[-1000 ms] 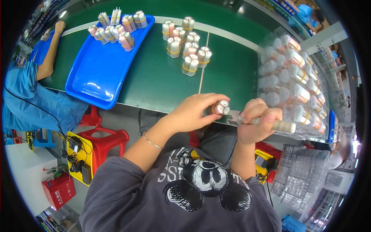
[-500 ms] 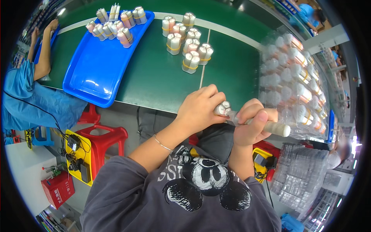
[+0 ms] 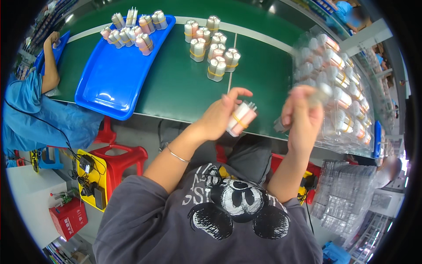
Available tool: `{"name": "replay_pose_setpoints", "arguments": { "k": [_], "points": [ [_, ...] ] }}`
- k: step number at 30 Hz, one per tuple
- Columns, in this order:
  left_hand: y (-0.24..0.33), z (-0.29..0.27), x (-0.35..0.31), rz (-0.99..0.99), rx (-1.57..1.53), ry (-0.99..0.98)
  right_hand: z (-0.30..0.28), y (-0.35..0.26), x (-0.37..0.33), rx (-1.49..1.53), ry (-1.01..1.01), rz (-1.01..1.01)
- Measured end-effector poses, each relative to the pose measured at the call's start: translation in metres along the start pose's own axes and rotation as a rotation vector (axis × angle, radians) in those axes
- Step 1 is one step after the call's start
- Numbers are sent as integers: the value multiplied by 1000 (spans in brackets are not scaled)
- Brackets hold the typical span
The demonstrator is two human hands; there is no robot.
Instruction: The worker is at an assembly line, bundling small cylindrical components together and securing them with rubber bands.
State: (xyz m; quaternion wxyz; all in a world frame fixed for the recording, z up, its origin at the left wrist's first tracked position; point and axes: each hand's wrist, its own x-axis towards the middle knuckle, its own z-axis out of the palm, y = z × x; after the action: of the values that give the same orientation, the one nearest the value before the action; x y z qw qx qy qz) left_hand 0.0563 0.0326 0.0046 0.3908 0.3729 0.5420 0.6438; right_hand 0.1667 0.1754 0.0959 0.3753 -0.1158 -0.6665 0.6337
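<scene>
My left hand (image 3: 216, 116) holds a bundle of white and pink cylinders (image 3: 241, 119) with a yellow rubber band around it. The bundle is tilted, with thin prongs at its upper end. Its index finger stretches out above the bundle. My right hand (image 3: 304, 112), smeared by motion, is closed around a rod-shaped tool with a pale round-ended handle (image 3: 324, 90). The tool's grey lower end (image 3: 280, 125) sticks out on the left of that hand, apart from the bundle. Several similar banded bundles (image 3: 216, 68) stand on the green table (image 3: 176, 88).
A blue tray (image 3: 107, 86) at the left carries several bundles at its far end. Clear plastic trays (image 3: 327, 143) full of bundles are stacked at the right. A co-worker in blue (image 3: 44, 110) sits at the left. Red stools (image 3: 127, 154) stand below.
The tool has come away from the bundle, and my right hand has risen and moved right with it. My left hand has tilted the bundle, showing its side.
</scene>
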Motion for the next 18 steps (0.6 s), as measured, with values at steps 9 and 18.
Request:
{"name": "replay_pose_setpoints", "arguments": {
  "k": [9, 18],
  "points": [
    [7, 2, -1, 15, 25, 32, 15, 23, -6, -391, -409, 524],
    [23, -35, 4, 353, 878, 901, -17, 29, -15, -216, -41, 300]
  ]
}}
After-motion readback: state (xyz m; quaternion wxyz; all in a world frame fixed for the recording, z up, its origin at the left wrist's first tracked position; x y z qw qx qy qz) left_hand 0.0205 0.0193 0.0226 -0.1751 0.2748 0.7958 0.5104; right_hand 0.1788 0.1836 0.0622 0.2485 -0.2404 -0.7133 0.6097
